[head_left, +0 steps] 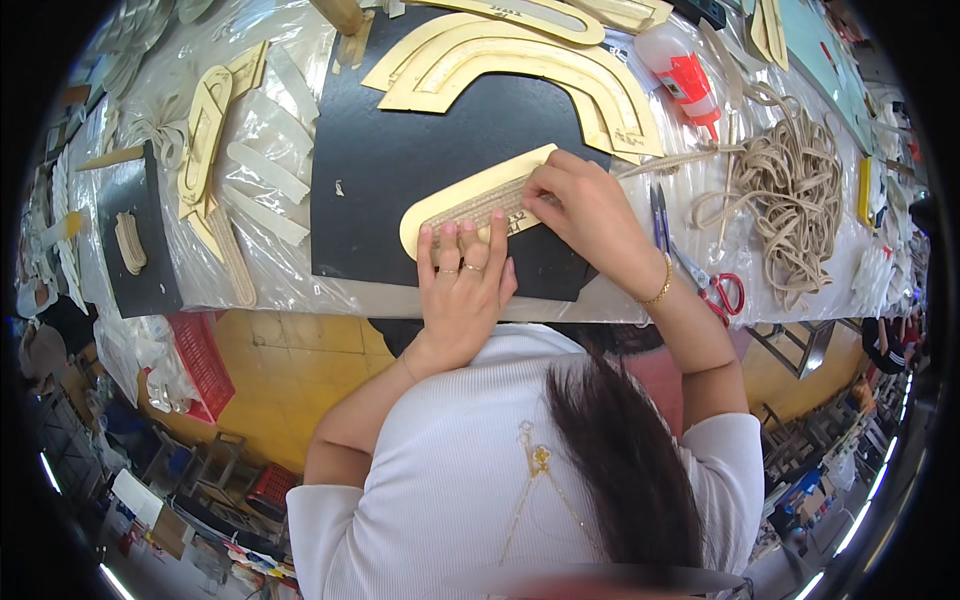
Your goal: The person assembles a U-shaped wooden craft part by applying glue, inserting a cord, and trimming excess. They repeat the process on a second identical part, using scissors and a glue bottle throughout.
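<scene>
- Woven beige strip (478, 207) lies on a rounded yellow card template (470, 195), under both hands.
- Left hand (462, 285) presses flat, fingers spread open.
- Right hand (585, 215) curls, pinching the strip's end.
- Smooth black sheet (400, 150) lies beneath; curved yellow patterns (520, 60) beyond.

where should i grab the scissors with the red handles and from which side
Take the scissors by the red handle loops, coming from the near table edge. They lie flat, loops toward the person, blades pointing away beside the tan cord pile, clear of the right hand.
</scene>
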`<control>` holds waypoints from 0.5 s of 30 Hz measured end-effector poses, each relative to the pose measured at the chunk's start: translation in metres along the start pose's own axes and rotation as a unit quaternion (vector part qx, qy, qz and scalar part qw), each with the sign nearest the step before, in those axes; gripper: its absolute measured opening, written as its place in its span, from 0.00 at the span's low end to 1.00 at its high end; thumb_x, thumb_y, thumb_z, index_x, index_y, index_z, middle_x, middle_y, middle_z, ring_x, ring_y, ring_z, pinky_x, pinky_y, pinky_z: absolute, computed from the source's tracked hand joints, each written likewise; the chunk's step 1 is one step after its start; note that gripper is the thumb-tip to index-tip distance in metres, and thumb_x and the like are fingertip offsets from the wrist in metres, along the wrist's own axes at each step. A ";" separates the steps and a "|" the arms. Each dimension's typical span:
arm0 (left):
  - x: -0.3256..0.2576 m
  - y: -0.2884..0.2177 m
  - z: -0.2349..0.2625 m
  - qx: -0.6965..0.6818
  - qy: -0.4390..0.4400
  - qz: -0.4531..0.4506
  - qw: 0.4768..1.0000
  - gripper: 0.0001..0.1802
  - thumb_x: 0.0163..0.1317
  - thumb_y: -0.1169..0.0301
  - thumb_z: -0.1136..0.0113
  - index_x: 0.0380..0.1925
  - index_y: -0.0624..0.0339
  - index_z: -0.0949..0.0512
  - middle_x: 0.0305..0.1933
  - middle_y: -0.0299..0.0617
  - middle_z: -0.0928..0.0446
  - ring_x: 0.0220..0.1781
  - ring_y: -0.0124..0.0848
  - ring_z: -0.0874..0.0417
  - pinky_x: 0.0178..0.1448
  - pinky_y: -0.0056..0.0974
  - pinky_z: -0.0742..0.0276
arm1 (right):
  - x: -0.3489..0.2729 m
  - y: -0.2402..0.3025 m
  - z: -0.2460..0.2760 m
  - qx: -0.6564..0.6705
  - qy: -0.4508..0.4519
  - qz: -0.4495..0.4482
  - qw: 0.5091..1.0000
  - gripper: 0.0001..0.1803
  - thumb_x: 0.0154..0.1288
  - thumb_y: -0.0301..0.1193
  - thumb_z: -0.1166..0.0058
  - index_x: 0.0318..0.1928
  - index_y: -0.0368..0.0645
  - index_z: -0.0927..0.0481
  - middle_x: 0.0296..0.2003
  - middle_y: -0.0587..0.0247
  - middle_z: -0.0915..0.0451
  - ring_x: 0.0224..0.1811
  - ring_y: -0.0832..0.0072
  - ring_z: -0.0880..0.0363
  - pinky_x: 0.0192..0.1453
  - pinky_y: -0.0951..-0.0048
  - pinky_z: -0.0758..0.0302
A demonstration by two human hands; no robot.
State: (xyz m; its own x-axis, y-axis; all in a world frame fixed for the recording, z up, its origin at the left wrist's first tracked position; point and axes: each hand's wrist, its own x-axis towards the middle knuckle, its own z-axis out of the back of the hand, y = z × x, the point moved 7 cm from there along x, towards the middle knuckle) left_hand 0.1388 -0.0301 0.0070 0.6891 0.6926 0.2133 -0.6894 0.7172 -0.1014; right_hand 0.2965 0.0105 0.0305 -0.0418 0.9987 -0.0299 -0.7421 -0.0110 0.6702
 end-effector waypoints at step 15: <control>0.020 -0.017 -0.004 -0.030 -0.027 -0.012 0.999 0.33 0.58 0.59 0.34 0.63 0.61 0.24 0.55 0.48 0.26 0.59 0.45 0.28 0.71 0.54 0.35 | -0.010 -0.025 0.030 0.057 0.001 -0.074 0.996 0.07 0.58 0.26 0.33 0.35 0.37 0.16 0.33 0.57 0.18 0.34 0.65 0.17 0.39 0.67 0.22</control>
State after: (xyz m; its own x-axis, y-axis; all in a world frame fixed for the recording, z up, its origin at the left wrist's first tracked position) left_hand 0.1658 -0.0282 0.0092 0.6919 0.6705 0.2677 -0.6564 0.7387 -0.1536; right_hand 0.3361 0.0026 0.0364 0.0607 0.9888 -0.1363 -0.6590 0.1422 0.7386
